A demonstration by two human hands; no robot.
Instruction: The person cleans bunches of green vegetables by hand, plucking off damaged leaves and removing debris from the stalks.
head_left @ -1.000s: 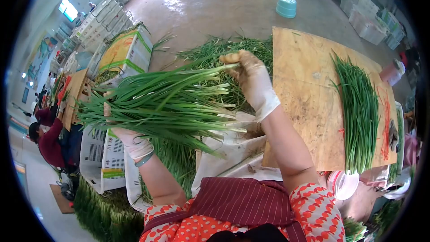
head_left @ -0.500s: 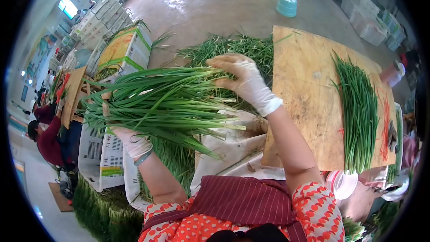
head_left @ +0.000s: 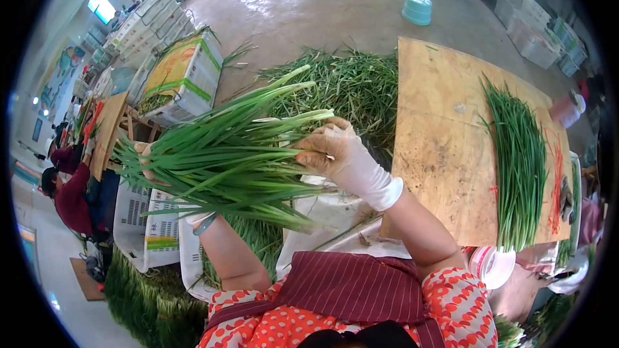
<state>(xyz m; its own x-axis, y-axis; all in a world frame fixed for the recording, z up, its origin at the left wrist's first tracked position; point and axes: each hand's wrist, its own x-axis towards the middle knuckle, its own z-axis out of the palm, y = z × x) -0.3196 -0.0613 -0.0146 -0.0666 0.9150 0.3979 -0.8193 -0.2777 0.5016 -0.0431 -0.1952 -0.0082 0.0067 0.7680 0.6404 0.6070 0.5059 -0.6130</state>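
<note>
A loose bunch of long green leafy stalks [head_left: 225, 154] lies across my left hand [head_left: 147, 162], whose gloved fingers wrap round its leafy end and are partly covered by leaves. At the pale stem end, my right hand [head_left: 332, 154], in a whitish glove stained brown at the fingers, pinches some stems with thumb and fingers. Several stems fan upward above it. To the right, a neat bundle of the same stalks [head_left: 516, 164] rests on a wooden board [head_left: 445, 148], with red ties [head_left: 556, 187] beside it.
Beyond my hands is a heap of cut greens [head_left: 348, 84] on the floor. White crates [head_left: 132, 219] stand at the left, near a co-worker in a dark red top [head_left: 74, 200]. A light blue tub [head_left: 417, 9] sits on the floor farther off. A white bucket [head_left: 493, 265] is below the board.
My right hand has moved down and closed on stems lower in the bunch. The upper stems now point up and to the right, more spread than before.
</note>
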